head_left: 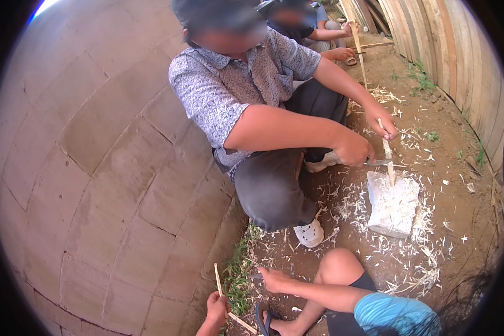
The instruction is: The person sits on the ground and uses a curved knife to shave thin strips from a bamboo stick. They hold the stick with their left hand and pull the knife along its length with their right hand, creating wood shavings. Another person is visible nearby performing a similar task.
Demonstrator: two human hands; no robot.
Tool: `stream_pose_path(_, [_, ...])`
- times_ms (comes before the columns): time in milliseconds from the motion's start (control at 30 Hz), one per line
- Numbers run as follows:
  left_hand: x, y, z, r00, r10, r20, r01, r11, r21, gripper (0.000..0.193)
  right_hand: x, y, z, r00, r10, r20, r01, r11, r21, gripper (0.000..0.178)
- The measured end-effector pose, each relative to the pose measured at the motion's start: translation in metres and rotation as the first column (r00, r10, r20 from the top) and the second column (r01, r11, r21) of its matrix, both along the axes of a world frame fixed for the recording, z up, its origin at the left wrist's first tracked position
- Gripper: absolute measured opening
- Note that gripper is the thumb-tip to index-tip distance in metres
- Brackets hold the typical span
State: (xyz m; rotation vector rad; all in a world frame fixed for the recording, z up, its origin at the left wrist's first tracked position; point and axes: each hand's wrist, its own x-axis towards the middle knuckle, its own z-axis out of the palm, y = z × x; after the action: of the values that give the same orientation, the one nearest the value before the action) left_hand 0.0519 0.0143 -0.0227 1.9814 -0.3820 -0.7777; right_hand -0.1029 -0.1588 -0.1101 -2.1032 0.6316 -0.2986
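Note:
At the lower edge, my left hand (217, 308) is closed round a thin pale wooden stick (218, 278). The stick's upper end points up, and its lower part slants down to the right. A short gap away, my right hand (275, 279) is closed on a knife (256, 276), its grey blade pointing left toward the stick. The knife's handle is hidden in my fingers. My right arm, in a light blue sleeve (395, 313), reaches across beside my bent knee (341, 267). A sandal (266, 319) is on my foot below.
Opposite squats a person in a patterned shirt (229, 95), shaving a wooden strip (387, 150) with a knife (379, 162) over a whitish block (391, 215). Shavings (423, 274) litter the dirt. A block wall (106, 185) stands left, a plank fence (453, 56) right. More people sit behind.

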Motion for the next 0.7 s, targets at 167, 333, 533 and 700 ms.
stream_pose_path(167, [-0.006, -0.025, 0.094, 0.99, 0.124, -0.063, -0.137, 0.941, -0.309, 0.018, 0.012, -0.02, -0.002, 0.967, -0.213, 0.138, 0.072, 0.751, 0.657, 0.049])
stream_pose_path(333, [-0.035, -0.043, 0.134, 0.993, 0.011, -0.116, -0.058, 0.909, -0.413, 0.03, -0.018, -0.054, 0.009, 0.864, -0.499, -0.065, -0.076, -0.258, 0.963, 0.02])
stream_pose_path(533, [-0.052, -0.036, 0.119, 0.961, 0.064, -0.271, -0.168, 0.909, -0.383, 0.027, -0.005, -0.008, 0.047, 0.953, -0.301, 0.043, -0.123, -0.254, 0.959, 0.034])
stream_pose_path(700, [-0.047, -0.05, 0.099, 0.957, 0.131, -0.259, -0.21, 0.929, -0.306, 0.022, -0.014, 0.001, 0.051, 0.959, -0.049, 0.28, -0.221, 0.492, 0.842, 0.05])
